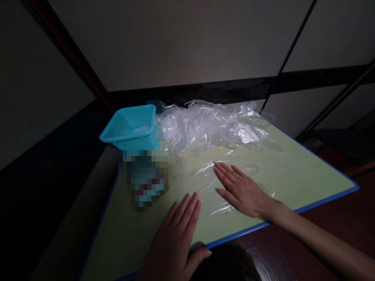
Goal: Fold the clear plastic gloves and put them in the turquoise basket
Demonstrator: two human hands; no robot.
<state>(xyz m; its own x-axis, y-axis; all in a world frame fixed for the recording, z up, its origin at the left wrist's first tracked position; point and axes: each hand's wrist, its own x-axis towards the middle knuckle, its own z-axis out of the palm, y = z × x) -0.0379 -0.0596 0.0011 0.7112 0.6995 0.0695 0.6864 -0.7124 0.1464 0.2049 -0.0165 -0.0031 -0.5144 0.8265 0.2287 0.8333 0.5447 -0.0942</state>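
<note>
A clear plastic bag lies spread on the yellow-green table. My right hand rests flat on it, fingers stretched out and pointing to the upper left. Nearer the front edge, my left hand is also flat, its thumb apart from the fingers, at the near left side of the bag. Neither hand grips anything. Behind them, a crumpled heap of clear plastic bags covers the far part of the table.
At the far left corner stands a turquoise plastic basin. In front of it a pixelated object lies on the table; its kind is hidden. Pale panels rise behind the table. Blue edging runs along the table's rim.
</note>
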